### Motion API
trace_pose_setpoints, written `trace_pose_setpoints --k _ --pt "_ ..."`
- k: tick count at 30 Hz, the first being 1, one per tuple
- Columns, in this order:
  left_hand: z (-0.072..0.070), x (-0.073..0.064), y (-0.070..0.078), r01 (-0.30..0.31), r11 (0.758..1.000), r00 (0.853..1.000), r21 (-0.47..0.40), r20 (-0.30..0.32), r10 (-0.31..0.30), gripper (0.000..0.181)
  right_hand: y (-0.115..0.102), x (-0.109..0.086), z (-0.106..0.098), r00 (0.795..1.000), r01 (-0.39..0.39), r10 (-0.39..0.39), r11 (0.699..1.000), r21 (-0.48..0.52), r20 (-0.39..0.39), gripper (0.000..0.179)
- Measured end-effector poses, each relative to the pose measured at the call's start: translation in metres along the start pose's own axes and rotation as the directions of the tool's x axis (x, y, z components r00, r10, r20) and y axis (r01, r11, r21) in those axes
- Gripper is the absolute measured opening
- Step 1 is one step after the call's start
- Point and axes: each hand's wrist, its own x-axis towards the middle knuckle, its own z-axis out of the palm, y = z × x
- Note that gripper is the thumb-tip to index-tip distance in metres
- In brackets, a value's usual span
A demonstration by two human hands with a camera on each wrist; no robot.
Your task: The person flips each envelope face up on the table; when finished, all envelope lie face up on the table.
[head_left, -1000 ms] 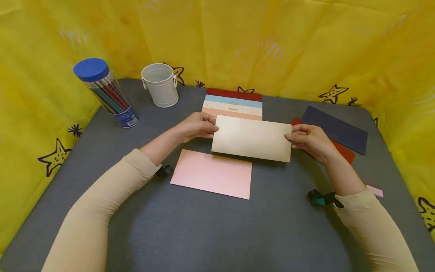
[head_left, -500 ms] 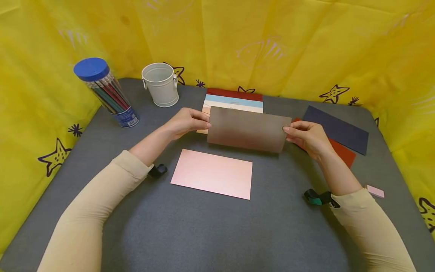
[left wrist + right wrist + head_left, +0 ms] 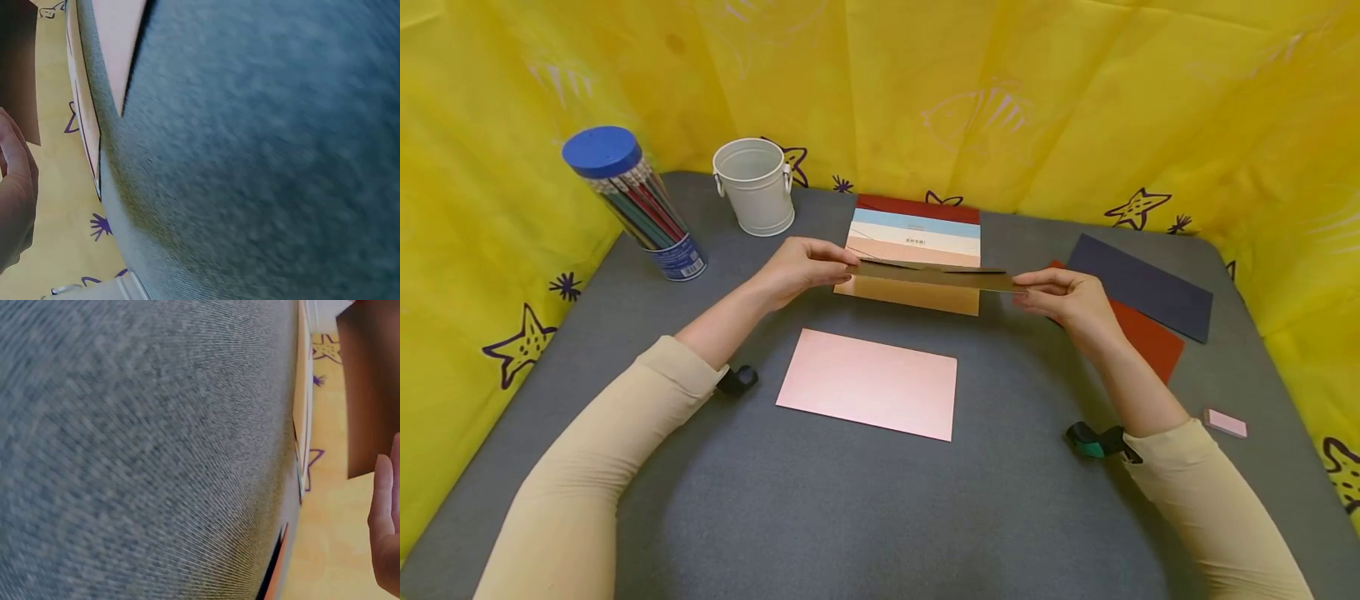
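My left hand (image 3: 803,271) pinches the left end of a thin brownish-gold envelope (image 3: 925,276), while my right hand (image 3: 1072,304) pinches its right end. It is held above the table, seen almost edge-on in the head view, with a dark slit along its top edge. Behind and below it lies a striped stack of coloured envelopes (image 3: 916,233), partly covered. A pink envelope (image 3: 868,383) lies flat nearer to me. In the left wrist view, fingers (image 3: 14,150) show beside the held envelope's dark face; the right wrist view shows the other end (image 3: 372,394) by my fingers.
A navy envelope (image 3: 1142,283) overlaps a red envelope (image 3: 1150,337) at the right. A pink eraser-like block (image 3: 1227,422) lies near the right edge. A tub of pencils (image 3: 640,204) and a white metal bucket (image 3: 756,192) stand at the back left. Yellow cloth (image 3: 895,92) surrounds the table.
The held envelope has tilted from showing its pale broad face, through a shaded one, to nearly edge-on. Both hands have shifted slightly left, uncovering more of the envelope stack.
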Motion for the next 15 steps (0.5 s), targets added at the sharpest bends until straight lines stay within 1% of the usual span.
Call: trace_pose_setpoints --k 2,4,8,9,12,15 --pt "-0.002 0.000 -0.001 0.016 1.000 1.000 0.007 -0.013 -0.016 0.023 0.002 0.001 0.001 1.000 -0.011 0.012 0.999 -0.048 0.022 0.019" --pt "-0.005 -0.001 -0.002 0.032 0.999 0.999 -0.003 -0.025 -0.032 0.022 0.004 0.002 0.002 0.998 -0.030 0.034 0.997 -0.071 0.055 0.021" --pt "-0.010 -0.001 -0.004 0.061 0.998 0.998 -0.014 -0.033 -0.061 0.022 0.007 0.005 0.007 0.991 -0.056 0.078 0.980 -0.190 0.111 0.030" --pt "-0.010 0.000 -0.005 0.068 0.998 0.997 -0.003 -0.035 -0.068 0.022 0.008 0.006 0.008 0.989 -0.067 0.094 0.974 -0.214 0.118 0.033" --pt "-0.012 0.000 -0.008 0.074 0.994 0.997 0.077 -0.029 -0.071 0.027 0.008 0.009 0.014 0.983 -0.110 0.146 0.953 -0.282 0.112 0.039" --pt "-0.012 0.001 -0.011 0.076 0.989 0.997 0.126 -0.035 -0.073 0.032 0.008 0.012 0.020 0.978 -0.155 0.190 0.939 -0.307 0.087 0.040"
